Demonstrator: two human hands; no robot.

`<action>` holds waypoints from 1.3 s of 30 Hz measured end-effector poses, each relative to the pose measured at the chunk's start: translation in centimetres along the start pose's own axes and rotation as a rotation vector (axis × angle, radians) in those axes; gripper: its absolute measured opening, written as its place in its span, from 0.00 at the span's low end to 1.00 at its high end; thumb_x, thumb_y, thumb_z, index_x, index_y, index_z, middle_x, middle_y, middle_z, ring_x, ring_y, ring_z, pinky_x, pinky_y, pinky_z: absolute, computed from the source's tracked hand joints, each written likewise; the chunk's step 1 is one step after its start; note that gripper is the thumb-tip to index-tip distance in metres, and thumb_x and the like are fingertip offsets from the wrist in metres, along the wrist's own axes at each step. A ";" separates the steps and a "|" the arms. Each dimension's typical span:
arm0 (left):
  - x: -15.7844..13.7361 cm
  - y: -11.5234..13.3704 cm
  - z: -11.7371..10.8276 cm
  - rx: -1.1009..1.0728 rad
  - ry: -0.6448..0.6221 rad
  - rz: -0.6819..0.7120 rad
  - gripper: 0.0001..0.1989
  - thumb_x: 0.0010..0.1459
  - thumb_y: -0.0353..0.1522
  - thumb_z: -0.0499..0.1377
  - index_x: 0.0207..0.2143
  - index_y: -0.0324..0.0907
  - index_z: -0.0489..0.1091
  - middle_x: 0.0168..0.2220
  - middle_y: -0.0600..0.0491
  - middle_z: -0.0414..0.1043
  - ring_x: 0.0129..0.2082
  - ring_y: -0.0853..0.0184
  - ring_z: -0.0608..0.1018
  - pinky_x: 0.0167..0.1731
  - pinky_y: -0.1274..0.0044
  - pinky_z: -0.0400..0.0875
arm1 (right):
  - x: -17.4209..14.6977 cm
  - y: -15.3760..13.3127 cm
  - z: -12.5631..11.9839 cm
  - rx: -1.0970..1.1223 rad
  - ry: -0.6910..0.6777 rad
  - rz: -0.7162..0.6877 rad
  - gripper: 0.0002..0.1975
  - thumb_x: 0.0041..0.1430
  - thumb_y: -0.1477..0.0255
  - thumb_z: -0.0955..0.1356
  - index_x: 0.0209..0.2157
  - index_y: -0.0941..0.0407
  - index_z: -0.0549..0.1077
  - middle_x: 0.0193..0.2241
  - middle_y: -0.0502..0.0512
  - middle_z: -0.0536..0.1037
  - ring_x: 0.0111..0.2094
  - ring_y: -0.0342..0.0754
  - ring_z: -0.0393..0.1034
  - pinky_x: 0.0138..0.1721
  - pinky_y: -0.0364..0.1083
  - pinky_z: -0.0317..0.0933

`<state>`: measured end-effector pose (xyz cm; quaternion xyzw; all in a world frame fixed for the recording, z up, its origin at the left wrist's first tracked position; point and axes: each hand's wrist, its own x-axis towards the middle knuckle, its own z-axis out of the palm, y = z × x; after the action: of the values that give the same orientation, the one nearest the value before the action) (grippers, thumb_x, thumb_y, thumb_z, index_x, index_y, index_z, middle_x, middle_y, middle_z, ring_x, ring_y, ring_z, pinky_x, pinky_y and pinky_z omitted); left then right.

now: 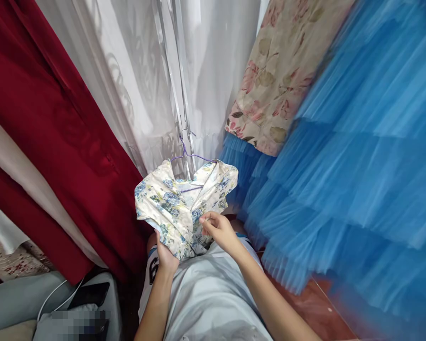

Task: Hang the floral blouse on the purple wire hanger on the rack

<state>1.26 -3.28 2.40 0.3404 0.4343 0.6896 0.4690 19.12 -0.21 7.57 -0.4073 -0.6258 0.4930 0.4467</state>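
A white blouse with blue and yellow flowers hangs on a thin purple hanger in front of my lap. My left hand grips the blouse's lower left edge, with its fingers partly hidden under the cloth. At the front of the blouse, right of its middle, my right hand is closed with thumb and forefinger pinched together. Whether a bit of cloth or something small is between those fingertips cannot be made out.
Dark red cloth and white sheer cloth hang ahead. A floral dress and a blue tiered tulle skirt hang at right. A grey seat with a black phone-like object is at lower left.
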 end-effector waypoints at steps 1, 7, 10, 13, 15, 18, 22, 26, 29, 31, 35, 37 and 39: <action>-0.1 -0.4 0.0 -0.038 0.010 -0.041 0.25 0.60 0.53 0.52 0.48 0.46 0.72 0.50 0.44 0.74 0.50 0.57 0.76 0.48 0.65 0.73 | 0.7 0.2 0.6 -0.052 0.013 0.008 0.13 0.59 0.60 0.68 0.37 0.56 0.71 0.20 0.49 0.75 0.22 0.46 0.68 0.27 0.43 0.60; -0.5 -1.7 1.0 0.008 -0.074 -0.115 0.21 0.46 0.37 0.67 0.45 0.43 0.74 0.46 0.47 0.77 0.51 0.56 0.76 0.48 0.70 0.71 | 3.9 -0.4 1.8 -0.243 0.093 0.019 0.08 0.60 0.65 0.66 0.33 0.55 0.69 0.19 0.49 0.74 0.23 0.46 0.68 0.28 0.43 0.59; -0.2 -2.3 0.8 0.045 -0.072 -0.077 0.18 0.48 0.35 0.64 0.42 0.42 0.73 0.44 0.48 0.77 0.51 0.57 0.76 0.50 0.71 0.70 | 4.4 -0.5 1.4 -0.238 0.062 0.043 0.08 0.59 0.67 0.66 0.28 0.56 0.68 0.18 0.49 0.73 0.22 0.45 0.67 0.28 0.43 0.58; 0.4 -2.6 -0.4 0.096 0.021 0.004 0.15 0.51 0.36 0.61 0.42 0.43 0.72 0.44 0.49 0.75 0.50 0.58 0.75 0.51 0.70 0.68 | 4.1 0.1 1.1 -0.223 0.023 0.067 0.10 0.60 0.67 0.64 0.25 0.56 0.67 0.16 0.49 0.72 0.20 0.44 0.65 0.27 0.42 0.57; 0.8 -2.5 -1.4 0.169 0.190 0.183 0.16 0.54 0.36 0.60 0.45 0.45 0.68 0.46 0.49 0.73 0.50 0.59 0.75 0.51 0.70 0.68 | 3.7 0.5 1.2 -0.222 -0.001 0.069 0.12 0.60 0.67 0.64 0.25 0.56 0.67 0.16 0.50 0.72 0.19 0.44 0.65 0.26 0.43 0.57; 0.8 -1.6 -2.1 0.385 0.430 0.515 0.17 0.57 0.37 0.59 0.49 0.48 0.64 0.51 0.46 0.66 0.52 0.58 0.71 0.51 0.68 0.66 | 3.2 0.7 1.4 -0.226 -0.022 0.062 0.11 0.60 0.67 0.65 0.25 0.56 0.67 0.15 0.50 0.73 0.18 0.44 0.65 0.25 0.43 0.57; 0.4 -1.1 -0.3 0.663 0.108 0.649 0.14 0.57 0.34 0.60 0.46 0.47 0.65 0.47 0.45 0.67 0.50 0.57 0.71 0.51 0.67 0.66 | 3.1 0.3 1.9 -0.210 -0.062 0.059 0.10 0.58 0.67 0.67 0.25 0.56 0.69 0.14 0.50 0.73 0.17 0.44 0.65 0.23 0.42 0.55; 1.2 -1.7 2.2 0.703 -0.083 0.624 0.11 0.59 0.31 0.57 0.45 0.45 0.65 0.43 0.46 0.69 0.45 0.60 0.72 0.47 0.69 0.67 | 2.8 0.0 2.4 -0.154 -0.121 0.037 0.11 0.58 0.67 0.67 0.25 0.56 0.70 0.15 0.51 0.74 0.19 0.45 0.68 0.23 0.42 0.57; 2.0 -1.7 2.8 0.723 -0.088 0.619 0.03 0.62 0.32 0.55 0.39 0.44 0.65 0.37 0.49 0.69 0.39 0.62 0.73 0.42 0.72 0.67 | 2.7 0.0 2.5 -0.093 -0.130 0.028 0.11 0.57 0.66 0.67 0.24 0.57 0.71 0.15 0.51 0.74 0.18 0.44 0.67 0.23 0.42 0.57; 2.1 -1.5 2.6 0.730 -0.100 0.654 0.02 0.63 0.32 0.55 0.36 0.44 0.65 0.34 0.50 0.69 0.37 0.63 0.72 0.41 0.72 0.66 | 2.8 0.2 2.4 -0.019 -0.115 0.031 0.12 0.56 0.66 0.68 0.23 0.57 0.71 0.15 0.51 0.74 0.17 0.43 0.65 0.22 0.41 0.56; 1.8 -1.2 2.2 0.754 -0.128 0.698 0.06 0.63 0.30 0.55 0.31 0.43 0.64 0.30 0.52 0.66 0.35 0.64 0.71 0.39 0.73 0.66 | 3.6 0.3 1.7 0.156 -0.085 0.092 0.12 0.52 0.65 0.70 0.21 0.58 0.71 0.13 0.50 0.72 0.14 0.39 0.56 0.18 0.40 0.48; 1.7 -1.3 2.3 0.767 -0.167 0.680 0.06 0.62 0.30 0.54 0.31 0.42 0.64 0.31 0.52 0.66 0.35 0.65 0.71 0.38 0.74 0.65 | 4.3 -0.1 1.0 0.227 -0.064 0.132 0.12 0.50 0.65 0.70 0.21 0.58 0.73 0.12 0.48 0.70 0.13 0.38 0.53 0.17 0.40 0.44; 1.8 -1.4 2.4 0.768 -0.210 0.657 0.05 0.62 0.29 0.54 0.31 0.42 0.63 0.31 0.52 0.66 0.35 0.65 0.71 0.37 0.75 0.66 | 5.5 -1.1 0.4 0.267 -0.036 0.132 0.11 0.48 0.65 0.71 0.22 0.59 0.74 0.11 0.47 0.67 0.13 0.37 0.51 0.17 0.41 0.43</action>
<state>3.33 -0.66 2.13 0.6740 0.4770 0.5534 0.1096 17.20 4.67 9.51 -0.3754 -0.5345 0.6073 0.4523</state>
